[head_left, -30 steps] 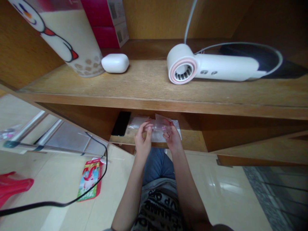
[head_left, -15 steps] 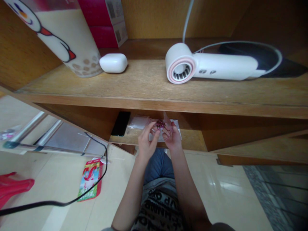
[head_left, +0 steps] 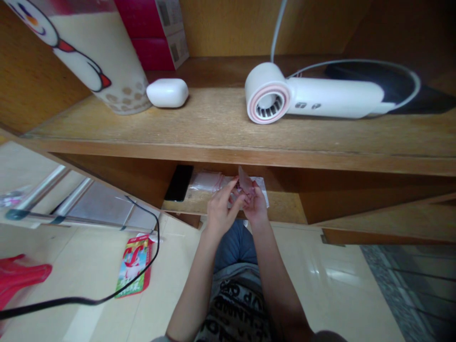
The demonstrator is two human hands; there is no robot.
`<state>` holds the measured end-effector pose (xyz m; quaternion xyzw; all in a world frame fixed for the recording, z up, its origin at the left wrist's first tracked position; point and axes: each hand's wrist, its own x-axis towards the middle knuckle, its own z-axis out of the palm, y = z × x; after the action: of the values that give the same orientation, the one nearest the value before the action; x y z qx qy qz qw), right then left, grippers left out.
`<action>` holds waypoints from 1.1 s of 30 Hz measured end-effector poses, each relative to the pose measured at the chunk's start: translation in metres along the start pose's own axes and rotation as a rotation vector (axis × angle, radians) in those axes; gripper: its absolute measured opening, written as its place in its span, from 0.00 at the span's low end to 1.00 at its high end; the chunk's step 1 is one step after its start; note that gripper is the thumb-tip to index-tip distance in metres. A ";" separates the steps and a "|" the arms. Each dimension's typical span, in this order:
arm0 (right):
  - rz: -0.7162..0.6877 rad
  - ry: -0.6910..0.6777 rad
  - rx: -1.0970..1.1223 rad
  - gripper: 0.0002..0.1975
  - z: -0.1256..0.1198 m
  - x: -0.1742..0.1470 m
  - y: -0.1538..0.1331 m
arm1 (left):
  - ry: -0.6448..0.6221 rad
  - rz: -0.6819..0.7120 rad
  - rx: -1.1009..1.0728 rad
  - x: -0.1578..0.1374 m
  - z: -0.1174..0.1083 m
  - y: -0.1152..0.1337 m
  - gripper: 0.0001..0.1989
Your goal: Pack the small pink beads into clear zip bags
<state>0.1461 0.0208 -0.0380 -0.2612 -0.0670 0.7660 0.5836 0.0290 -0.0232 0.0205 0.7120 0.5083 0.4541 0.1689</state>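
Note:
Over the lower shelf, my right hand [head_left: 258, 205] grips a small clear plastic bag [head_left: 245, 179], its pinkish film standing up above the fingers. My left hand [head_left: 221, 205] is closed, its fingertips meeting the bag at the near left side. Between the hands a little of a purple-red string of beads [head_left: 238, 189] shows; fingers and film cover most of it, and I cannot make out how much lies inside the bag. Beneath the hands lies a white sheet [head_left: 262, 190]. More clear plastic bags [head_left: 206, 181] lie left of my left hand.
A black phone [head_left: 179, 183] lies on the lower shelf's left. The upper shelf [head_left: 213, 128] overhangs it, bearing a milk tea cup [head_left: 107, 61], a white earbud case [head_left: 167, 93], magenta boxes [head_left: 151, 52] and a white handheld fan [head_left: 331, 97]. A black cable [head_left: 156, 237] hangs left.
My left hand has moved right, bringing the beads against the bag in my right hand. The beads, plainly visible before, are now mostly covered. The bag has tilted slightly left.

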 end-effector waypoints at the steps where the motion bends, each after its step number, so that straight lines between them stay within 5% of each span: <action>1: 0.002 0.017 -0.022 0.08 0.001 0.000 0.001 | -0.014 0.005 0.024 0.001 0.000 0.000 0.21; 16: -0.003 0.085 0.009 0.11 0.004 0.000 0.007 | 0.007 0.015 0.064 0.008 -0.002 0.001 0.12; 28: 0.051 -0.059 0.082 0.12 -0.011 0.005 0.003 | 0.044 0.031 -0.008 0.011 -0.001 0.002 0.12; 33: 0.019 -0.103 0.108 0.10 -0.013 0.003 0.001 | 0.164 -0.036 -0.065 0.013 -0.004 -0.004 0.09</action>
<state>0.1513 0.0204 -0.0500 -0.1900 -0.0531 0.7863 0.5855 0.0240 -0.0112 0.0260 0.6573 0.5180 0.5241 0.1577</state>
